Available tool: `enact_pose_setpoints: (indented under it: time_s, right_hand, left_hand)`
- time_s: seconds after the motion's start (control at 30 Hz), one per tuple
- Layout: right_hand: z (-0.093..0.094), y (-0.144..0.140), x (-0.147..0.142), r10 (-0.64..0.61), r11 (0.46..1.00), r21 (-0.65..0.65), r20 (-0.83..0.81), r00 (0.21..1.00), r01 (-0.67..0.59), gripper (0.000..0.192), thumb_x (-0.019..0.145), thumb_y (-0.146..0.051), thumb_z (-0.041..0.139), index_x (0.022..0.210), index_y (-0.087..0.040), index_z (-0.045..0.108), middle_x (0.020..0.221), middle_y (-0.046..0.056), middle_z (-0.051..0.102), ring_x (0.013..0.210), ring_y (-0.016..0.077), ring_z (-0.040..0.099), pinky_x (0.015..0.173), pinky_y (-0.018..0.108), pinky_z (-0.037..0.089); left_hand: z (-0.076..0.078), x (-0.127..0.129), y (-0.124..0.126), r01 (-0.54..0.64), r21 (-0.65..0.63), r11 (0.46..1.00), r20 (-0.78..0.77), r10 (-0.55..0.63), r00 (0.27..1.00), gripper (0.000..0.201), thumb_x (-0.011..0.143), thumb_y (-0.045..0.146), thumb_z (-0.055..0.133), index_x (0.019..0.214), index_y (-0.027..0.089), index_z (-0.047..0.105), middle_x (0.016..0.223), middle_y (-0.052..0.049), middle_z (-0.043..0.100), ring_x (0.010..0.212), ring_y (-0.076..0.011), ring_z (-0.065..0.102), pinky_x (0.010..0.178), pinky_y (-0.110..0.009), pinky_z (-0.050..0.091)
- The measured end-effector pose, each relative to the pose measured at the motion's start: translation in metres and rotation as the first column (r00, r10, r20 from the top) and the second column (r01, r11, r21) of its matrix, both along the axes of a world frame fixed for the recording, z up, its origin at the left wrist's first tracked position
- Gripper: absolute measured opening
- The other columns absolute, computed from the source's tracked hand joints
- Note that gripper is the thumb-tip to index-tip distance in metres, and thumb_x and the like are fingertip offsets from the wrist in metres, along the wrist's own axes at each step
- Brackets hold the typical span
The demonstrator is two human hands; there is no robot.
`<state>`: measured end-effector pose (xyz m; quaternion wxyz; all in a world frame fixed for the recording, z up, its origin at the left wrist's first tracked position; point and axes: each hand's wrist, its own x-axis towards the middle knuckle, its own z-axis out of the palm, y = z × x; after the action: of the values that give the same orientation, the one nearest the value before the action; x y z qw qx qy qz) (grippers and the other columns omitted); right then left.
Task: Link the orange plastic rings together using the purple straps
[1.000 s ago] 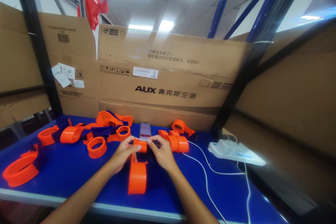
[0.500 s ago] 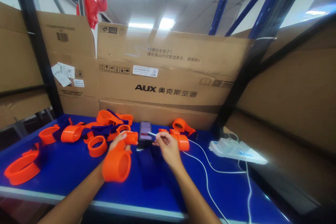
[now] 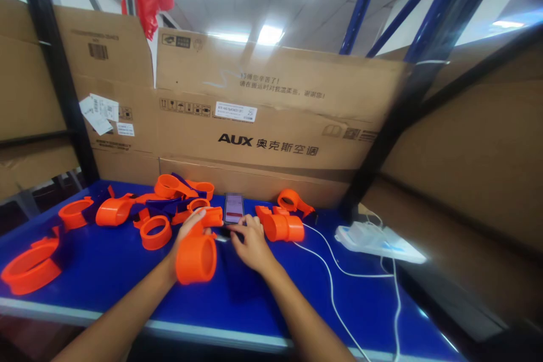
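My left hand (image 3: 185, 233) is closed around an orange plastic tape dispenser (image 3: 195, 260), its round ring hanging toward me and its narrower end pointing right. Close to that narrower end, my right hand (image 3: 251, 243) has its thumb and fingers drawn together. What they pinch, if anything, is hidden; a small dark piece shows by the fingertips. Just beyond both hands lies a phone (image 3: 234, 208) with its screen lit. To the right of my right hand rest more orange dispenser parts (image 3: 280, 227).
Several orange dispensers with dark blue parts lie at the left, including one ring (image 3: 155, 233) and another (image 3: 31, 267) near the edge. A white power strip (image 3: 379, 242) with white cables (image 3: 331, 277) occupies the right. Cardboard (image 3: 263, 175) walls the blue table's back.
My right hand has moved left and slightly down, to the dispenser's end. The thin white strip it held is no longer visible. The dispenser in my left hand has shifted slightly right.
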<state>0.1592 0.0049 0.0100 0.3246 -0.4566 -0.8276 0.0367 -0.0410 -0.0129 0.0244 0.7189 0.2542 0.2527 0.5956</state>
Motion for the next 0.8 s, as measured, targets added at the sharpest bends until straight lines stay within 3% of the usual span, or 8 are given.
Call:
enact_pose_setpoints:
  time_s: [0.17,0.27,0.37,0.43,0.5,0.57,0.7,0.8]
  right_hand:
    - [0.011,-0.009,0.003,0.042,0.999,0.026,-0.153,0.987,-0.039,0.023,0.095,-0.029,0.053,0.105,-0.026,0.074,0.103,0.008,0.060,0.101,0.0249,0.052,0.088,0.040,0.043]
    - [0.024,-0.024,0.007,0.173,0.985,0.032,-0.219,0.960,-0.170,0.030,0.097,-0.034,0.050,0.121,-0.027,0.066,0.110,0.008,0.063,0.105,0.0246,0.055,0.095,0.042,0.043]
    - [0.031,-0.041,0.009,0.359,0.932,0.034,-0.215,0.908,-0.360,0.057,0.092,-0.047,0.056,0.144,-0.027,0.044,0.135,0.010,0.056,0.120,0.0279,0.053,0.104,0.045,0.041]
    - [0.030,-0.049,0.007,0.409,0.912,0.046,-0.190,0.893,-0.408,0.080,0.083,-0.055,0.065,0.150,-0.024,0.035,0.146,0.012,0.047,0.129,0.0320,0.048,0.108,0.048,0.039]
    - [0.027,-0.052,0.003,0.371,0.929,0.065,-0.183,0.910,-0.365,0.086,0.080,-0.054,0.070,0.150,-0.022,0.033,0.148,0.014,0.045,0.133,0.0335,0.046,0.110,0.049,0.037]
    - [0.024,-0.051,0.001,0.308,0.951,0.085,-0.210,0.928,-0.296,0.077,0.084,-0.047,0.067,0.149,-0.022,0.034,0.147,0.015,0.047,0.132,0.0318,0.048,0.110,0.048,0.039]
    - [0.024,-0.046,0.006,0.228,0.972,0.128,-0.301,0.926,-0.198,0.063,0.089,-0.038,0.062,0.145,-0.022,0.039,0.139,0.013,0.055,0.124,0.0288,0.056,0.105,0.042,0.046]
    - [0.026,-0.045,0.015,0.126,0.981,0.185,-0.381,0.916,-0.058,0.055,0.088,-0.039,0.060,0.138,-0.020,0.047,0.130,0.013,0.062,0.116,0.0299,0.061,0.101,0.043,0.048]
  left_hand:
    - [-0.003,0.004,0.005,-0.148,0.071,0.986,-0.056,0.152,0.987,0.038,0.070,0.034,0.082,0.099,0.014,0.065,0.077,-0.006,0.074,0.056,-0.0169,0.067,0.054,-0.025,0.052]
    - [-0.009,0.007,0.011,-0.293,0.118,0.949,-0.067,0.302,0.951,0.047,0.069,0.041,0.083,0.102,0.016,0.063,0.091,-0.008,0.075,0.077,-0.0211,0.072,0.069,-0.029,0.056]
    - [-0.016,0.008,0.015,-0.373,0.134,0.918,-0.130,0.389,0.912,0.051,0.070,0.049,0.081,0.106,0.019,0.060,0.094,-0.005,0.073,0.082,-0.0211,0.072,0.070,-0.030,0.056]
    - [-0.019,0.008,0.016,-0.388,0.143,0.911,-0.189,0.410,0.892,0.053,0.071,0.051,0.079,0.108,0.021,0.057,0.093,-0.003,0.072,0.078,-0.0194,0.071,0.066,-0.028,0.056]
    - [-0.021,0.008,0.016,-0.365,0.159,0.918,-0.254,0.395,0.883,0.054,0.073,0.054,0.077,0.110,0.022,0.055,0.092,-0.003,0.071,0.074,-0.0181,0.070,0.060,-0.027,0.056]
    - [-0.022,0.010,0.014,-0.310,0.177,0.934,-0.328,0.353,0.876,0.055,0.075,0.058,0.073,0.111,0.023,0.052,0.090,-0.003,0.070,0.068,-0.0177,0.069,0.053,-0.026,0.054]
    - [-0.021,0.015,0.006,-0.126,0.227,0.966,-0.482,0.224,0.847,0.056,0.080,0.061,0.066,0.117,0.024,0.048,0.085,-0.002,0.068,0.058,-0.0163,0.067,0.045,-0.024,0.051]
    - [-0.022,0.018,0.001,0.028,0.286,0.958,-0.595,0.154,0.788,0.062,0.082,0.061,0.062,0.127,0.022,0.046,0.084,-0.005,0.069,0.051,-0.0148,0.065,0.041,-0.021,0.045]
